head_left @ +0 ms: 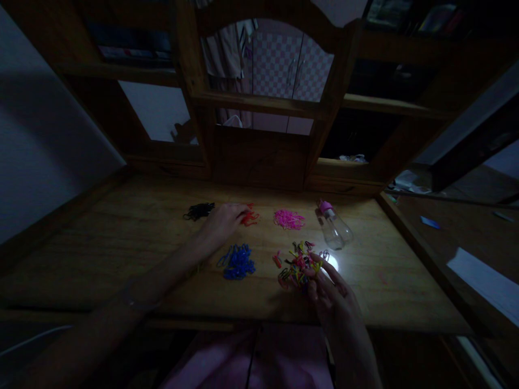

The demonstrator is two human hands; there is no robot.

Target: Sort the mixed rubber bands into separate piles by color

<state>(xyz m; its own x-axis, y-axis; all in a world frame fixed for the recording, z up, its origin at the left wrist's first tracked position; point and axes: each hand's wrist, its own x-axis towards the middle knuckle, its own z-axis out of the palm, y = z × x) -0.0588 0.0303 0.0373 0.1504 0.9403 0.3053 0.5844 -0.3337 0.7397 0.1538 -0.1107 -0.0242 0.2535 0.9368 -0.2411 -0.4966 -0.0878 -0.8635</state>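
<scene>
My left hand point(224, 222) reaches over to the pile of small red wire-like loops point(250, 217), its fingers drawn together at the pile's left side. Exactly what sits between those fingertips is hidden. My right hand point(333, 292) is at the mixed pile of coloured loops point(299, 266), with thumb and fingers curled around some pieces at its right edge. Yellow, pink, red and dark pieces show there. A blue pile point(238, 262) lies below my left hand, and a black pile point(199, 210) lies left of it. To the right of the red pieces is a pink pile point(288, 219).
A clear bottle with a pink cap point(333, 227) lies right of the pink pile on the wooden desk point(133, 227). Wooden shelving point(259, 156) rises along the back. White paper point(484, 281) lies on the surface at far right.
</scene>
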